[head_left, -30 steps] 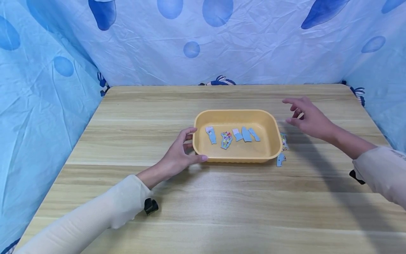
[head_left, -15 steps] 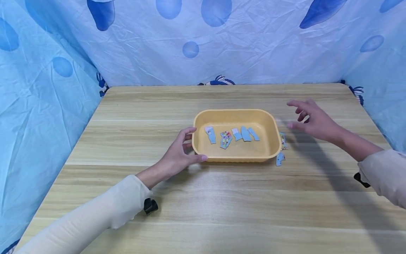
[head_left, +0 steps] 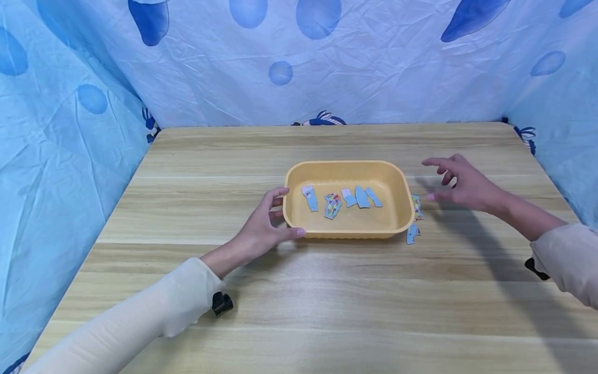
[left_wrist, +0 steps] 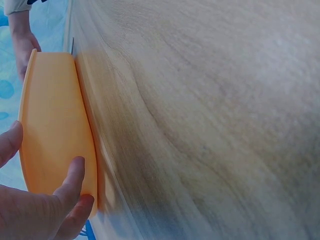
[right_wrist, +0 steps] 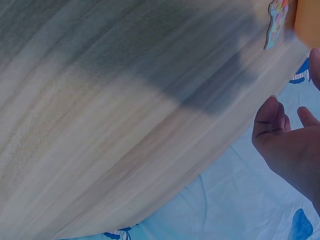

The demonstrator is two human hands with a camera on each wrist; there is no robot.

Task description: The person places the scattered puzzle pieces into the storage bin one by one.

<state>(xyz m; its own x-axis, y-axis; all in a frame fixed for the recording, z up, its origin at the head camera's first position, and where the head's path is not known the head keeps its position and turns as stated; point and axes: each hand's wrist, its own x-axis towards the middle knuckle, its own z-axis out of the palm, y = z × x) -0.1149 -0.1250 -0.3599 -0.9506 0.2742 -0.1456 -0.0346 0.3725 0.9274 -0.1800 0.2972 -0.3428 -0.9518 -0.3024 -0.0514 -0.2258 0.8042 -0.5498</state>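
A yellow plastic basin (head_left: 345, 232) rests on the table with several jigsaw puzzle pieces inside; most are light blue, and one puzzle piece (head_left: 333, 206) is multicoloured. My left hand (head_left: 263, 228) holds the basin's left end, thumb on the front rim and fingers along the left side. In the left wrist view, its fingertips (left_wrist: 74, 180) lie against the outer wall. Right of the basin hovers my right hand (head_left: 467, 184), fingers loosely bent and holding nothing. Below it, a colourful puzzle piece (head_left: 417, 208) and a blue puzzle piece (head_left: 412, 234) lie beside the basin, partly hidden by its rim.
The wood-grain table (head_left: 327, 301) extends around the basin on every side. Blue patterned cloth (head_left: 364, 72) hangs behind the table and at both sides. A black wrist strap part (head_left: 222, 303) shows under the left cuff.
My right hand has moved slightly right and lower, away from the basin. The left hand, basin and puzzle pieces stay in place.
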